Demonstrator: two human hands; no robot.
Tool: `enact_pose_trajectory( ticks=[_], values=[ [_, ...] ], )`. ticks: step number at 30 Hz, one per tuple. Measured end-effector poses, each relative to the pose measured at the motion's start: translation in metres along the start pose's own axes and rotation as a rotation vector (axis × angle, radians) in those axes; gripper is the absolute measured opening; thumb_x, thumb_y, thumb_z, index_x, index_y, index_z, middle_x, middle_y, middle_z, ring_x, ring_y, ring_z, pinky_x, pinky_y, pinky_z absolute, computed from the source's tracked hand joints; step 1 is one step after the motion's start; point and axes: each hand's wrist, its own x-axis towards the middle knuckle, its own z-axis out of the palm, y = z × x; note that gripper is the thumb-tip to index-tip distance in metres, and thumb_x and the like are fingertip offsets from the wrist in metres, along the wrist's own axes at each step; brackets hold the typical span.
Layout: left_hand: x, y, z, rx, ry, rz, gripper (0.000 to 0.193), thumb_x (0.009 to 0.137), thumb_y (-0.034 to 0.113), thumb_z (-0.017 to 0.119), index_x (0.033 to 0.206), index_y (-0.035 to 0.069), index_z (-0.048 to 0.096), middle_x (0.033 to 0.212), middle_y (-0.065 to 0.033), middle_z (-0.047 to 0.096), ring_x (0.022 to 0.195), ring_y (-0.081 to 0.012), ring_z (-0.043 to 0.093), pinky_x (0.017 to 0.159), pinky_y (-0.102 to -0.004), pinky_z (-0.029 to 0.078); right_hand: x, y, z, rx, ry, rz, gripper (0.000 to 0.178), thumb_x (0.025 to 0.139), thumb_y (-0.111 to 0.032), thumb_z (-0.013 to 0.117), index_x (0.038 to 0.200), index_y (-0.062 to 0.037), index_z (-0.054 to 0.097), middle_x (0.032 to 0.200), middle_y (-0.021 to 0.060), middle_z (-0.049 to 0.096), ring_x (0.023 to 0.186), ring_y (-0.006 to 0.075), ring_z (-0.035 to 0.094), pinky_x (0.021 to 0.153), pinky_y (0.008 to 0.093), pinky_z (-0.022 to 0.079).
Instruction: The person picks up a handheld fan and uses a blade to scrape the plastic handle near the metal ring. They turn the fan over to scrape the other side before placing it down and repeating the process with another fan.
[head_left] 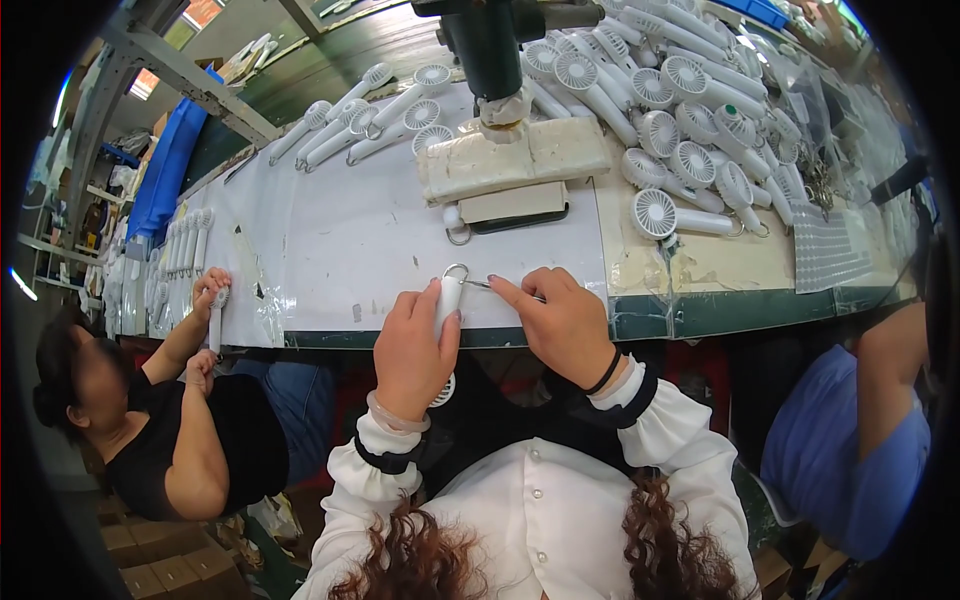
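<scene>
A white handheld fan is in my left hand, whose fingers are closed around its handle. The handle points away from me, with a metal hook at its far end. Part of the round fan head shows below my left wrist; the middle of the fan is hidden by my hand. My right hand is closed on a thin metal tool, its tip close to the hook end of the handle. Whether the tip touches the handle I cannot tell.
Ahead stands a green press with a cream padded block. A black-edged pad lies under it. Many white fans are heaped at the right, beside a sticker sheet. Co-workers sit on both sides; the left one holds a fan.
</scene>
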Motion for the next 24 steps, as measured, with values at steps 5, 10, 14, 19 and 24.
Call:
enact_pose_trajectory(
  ticks=[5, 10, 14, 19, 24],
  values=[
    [0.000, -0.001, 0.001, -0.014, 0.012, -0.010, 0.041, 0.091, 0.018, 0.068, 0.127, 0.000, 0.061, 0.105, -0.0161, 0.063, 0.090, -0.0351, 0.064, 0.075, -0.0415, 0.054, 0.000, -0.005, -0.016, -0.067, -0.136, 0.130, 0.046, 0.085, -0.001, 0.065, 0.127, -0.0196, 0.069, 0.085, 0.0054, 0.060, 0.072, 0.0263, 0.064, 0.061, 0.0353, 0.052],
    [0.001, -0.004, 0.002, -0.020, 0.026, -0.002, 0.041, 0.091, 0.018, 0.068, 0.127, 0.000, 0.061, 0.105, -0.0163, 0.062, 0.090, -0.0359, 0.064, 0.074, -0.0420, 0.054, 0.010, -0.002, -0.021, -0.087, -0.140, 0.150, 0.045, 0.089, -0.003, 0.064, 0.130, -0.0195, 0.066, 0.083, 0.0076, 0.059, 0.069, 0.0296, 0.064, 0.060, 0.0376, 0.052],
    [0.003, -0.003, 0.004, -0.046, 0.031, -0.016, 0.041, 0.090, 0.018, 0.068, 0.126, 0.000, 0.060, 0.103, -0.0163, 0.062, 0.089, -0.0366, 0.063, 0.073, -0.0429, 0.053, 0.019, 0.008, -0.010, -0.010, 0.007, 0.155, 0.047, 0.089, -0.003, 0.063, 0.133, -0.0191, 0.064, 0.081, 0.0084, 0.059, 0.068, 0.0314, 0.063, 0.059, 0.0393, 0.051],
    [0.004, 0.001, 0.003, -0.048, 0.025, -0.015, 0.040, 0.090, 0.018, 0.068, 0.125, 0.000, 0.059, 0.101, -0.0162, 0.061, 0.088, -0.0366, 0.063, 0.073, -0.0437, 0.053, 0.025, 0.014, -0.009, -0.003, 0.069, 0.186, 0.045, 0.090, -0.002, 0.061, 0.132, -0.0170, 0.065, 0.083, 0.0090, 0.060, 0.069, 0.0322, 0.063, 0.061, 0.0398, 0.051],
    [0.003, -0.005, 0.003, -0.054, 0.021, -0.021, 0.040, 0.090, 0.018, 0.068, 0.124, 0.000, 0.059, 0.101, -0.0161, 0.061, 0.088, -0.0366, 0.063, 0.072, -0.0439, 0.053, 0.013, 0.016, -0.020, -0.146, -0.049, 0.257, 0.044, 0.090, 0.000, 0.060, 0.131, -0.0171, 0.066, 0.082, 0.0103, 0.060, 0.071, 0.0311, 0.062, 0.062, 0.0401, 0.050]
  ],
)
